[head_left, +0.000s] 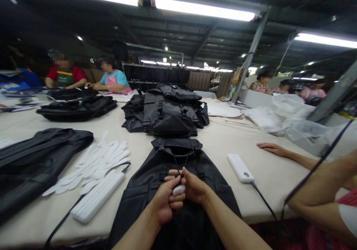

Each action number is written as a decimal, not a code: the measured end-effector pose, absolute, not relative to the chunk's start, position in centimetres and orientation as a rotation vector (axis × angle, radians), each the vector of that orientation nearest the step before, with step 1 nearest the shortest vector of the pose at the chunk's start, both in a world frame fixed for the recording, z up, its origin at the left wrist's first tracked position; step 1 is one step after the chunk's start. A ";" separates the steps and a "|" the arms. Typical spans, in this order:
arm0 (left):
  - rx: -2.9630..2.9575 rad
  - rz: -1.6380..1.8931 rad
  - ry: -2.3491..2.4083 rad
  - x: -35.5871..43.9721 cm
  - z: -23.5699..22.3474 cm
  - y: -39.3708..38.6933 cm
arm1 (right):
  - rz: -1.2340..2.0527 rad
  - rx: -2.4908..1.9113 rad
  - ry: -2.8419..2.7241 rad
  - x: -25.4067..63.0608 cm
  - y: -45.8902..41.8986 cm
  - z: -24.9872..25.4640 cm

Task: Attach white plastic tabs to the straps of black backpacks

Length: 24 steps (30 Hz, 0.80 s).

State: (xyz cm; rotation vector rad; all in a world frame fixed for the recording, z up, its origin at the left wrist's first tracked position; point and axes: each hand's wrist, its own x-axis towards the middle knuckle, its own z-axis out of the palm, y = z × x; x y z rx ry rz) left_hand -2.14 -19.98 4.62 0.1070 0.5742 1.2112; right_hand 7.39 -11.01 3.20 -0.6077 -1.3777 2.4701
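A black backpack (142, 187) lies on the table in front of me, its top pointing away. Over its middle, my left hand (164, 201) is closed, with the fingers curled and a small whitish piece (179, 190) showing among them. My right hand (196, 187) meets it fingertip to fingertip, pinching a thin black cord (178, 161) that loops down from the top of the bag. The pinch point is partly hidden by the fingers. Black buckle straps (200, 172) run down the bag on both sides of the hands.
Several black bags (173, 110) are piled behind mine; another bag (33, 161) lies left. White cut pieces (97, 166) and a white power bank (97, 196) sit nearby. At right are another white power bank (240, 168) and a co-worker's hand (272, 148) on the table.
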 end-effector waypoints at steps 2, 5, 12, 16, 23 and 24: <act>0.080 1.254 0.614 -1.8 4.9 -20.4 | 2.567 -0.543 -1.232 6.3 -12.2 3.1; 0.085 1.313 0.711 -1.2 5.0 -21.6 | 2.465 -0.571 -1.167 5.6 -14.3 3.4; 0.237 1.349 0.948 0.7 4.2 -24.3 | 2.249 -0.853 -0.973 5.1 -15.0 3.5; 0.467 1.299 1.010 1.2 4.0 -24.1 | 2.185 -1.088 -0.872 2.9 -10.4 4.1; 0.628 1.327 1.029 1.7 4.9 -25.8 | 2.240 -1.278 -0.829 -1.1 -3.7 3.2; 0.623 1.334 1.020 1.6 4.9 -26.1 | 2.260 -1.301 -0.827 -1.4 -3.3 2.8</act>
